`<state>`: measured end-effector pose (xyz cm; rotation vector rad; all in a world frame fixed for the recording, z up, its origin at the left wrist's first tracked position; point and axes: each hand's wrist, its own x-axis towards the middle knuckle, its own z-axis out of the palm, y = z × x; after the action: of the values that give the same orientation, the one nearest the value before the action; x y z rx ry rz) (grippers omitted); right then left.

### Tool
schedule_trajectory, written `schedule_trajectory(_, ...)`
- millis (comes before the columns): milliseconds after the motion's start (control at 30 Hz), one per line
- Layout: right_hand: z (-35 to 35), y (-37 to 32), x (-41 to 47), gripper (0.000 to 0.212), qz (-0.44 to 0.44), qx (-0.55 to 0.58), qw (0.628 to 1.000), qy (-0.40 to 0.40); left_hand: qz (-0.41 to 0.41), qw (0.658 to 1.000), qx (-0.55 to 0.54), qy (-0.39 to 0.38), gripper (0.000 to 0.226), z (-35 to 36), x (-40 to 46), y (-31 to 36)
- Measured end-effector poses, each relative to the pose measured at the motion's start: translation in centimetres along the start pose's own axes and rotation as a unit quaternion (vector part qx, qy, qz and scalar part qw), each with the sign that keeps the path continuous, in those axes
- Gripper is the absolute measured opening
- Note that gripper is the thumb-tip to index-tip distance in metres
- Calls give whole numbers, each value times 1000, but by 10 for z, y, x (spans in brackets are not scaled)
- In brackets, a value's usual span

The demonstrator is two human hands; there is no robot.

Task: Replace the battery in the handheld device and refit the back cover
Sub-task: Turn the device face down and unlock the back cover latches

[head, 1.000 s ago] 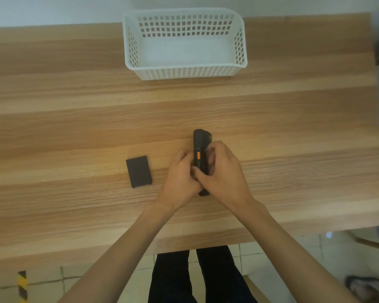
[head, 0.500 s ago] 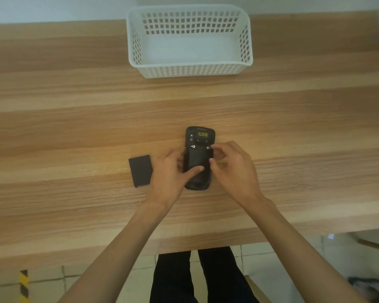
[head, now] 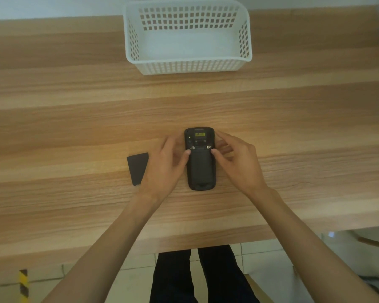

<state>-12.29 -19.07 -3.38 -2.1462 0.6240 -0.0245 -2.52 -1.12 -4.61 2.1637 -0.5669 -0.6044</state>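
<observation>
The black handheld device (head: 200, 169) lies back side up on the wooden table (head: 74, 127), with its back cover on and two small latch marks near the top. My left hand (head: 165, 162) rests against its left edge, thumb tip just below the left latch. My right hand (head: 236, 158) cups its right edge, thumb tip just below the right latch. A flat black battery (head: 137, 168) lies on the table to the left, partly hidden by my left hand.
A white perforated plastic basket (head: 187, 66) stands empty at the back of the table. The table's near edge runs just below my forearms, and my legs and a tiled floor show beneath it.
The device went from standing on its edge in both hands to lying flat, back side up. My thumbs have moved from the cover's middle up to just below the two latches.
</observation>
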Motion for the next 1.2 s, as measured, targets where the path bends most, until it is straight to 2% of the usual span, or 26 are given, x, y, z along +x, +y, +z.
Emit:
schedule_trajectory(133,0,3,7,49,-29,-41,999,6,77,995,67,-9,54,-3,15,-9)
schedule_trajectory(267,1,4,9,49,-48,-53,997,-3,125,986,108,-38,49,-5,21,-11)
schedule_trajectory(667,2,12,14,43,-84,-75,994,-10,215,947,236,17,39,7,18,-15)
schedule_trajectory(967,5,17,14,38,-118,-75,990,4,251,941,223,37,30,4,22,-23)
schedule_trajectory(1200,3,21,19,38,-110,-35,993,15,235,955,180,20,23,3,27,-30)
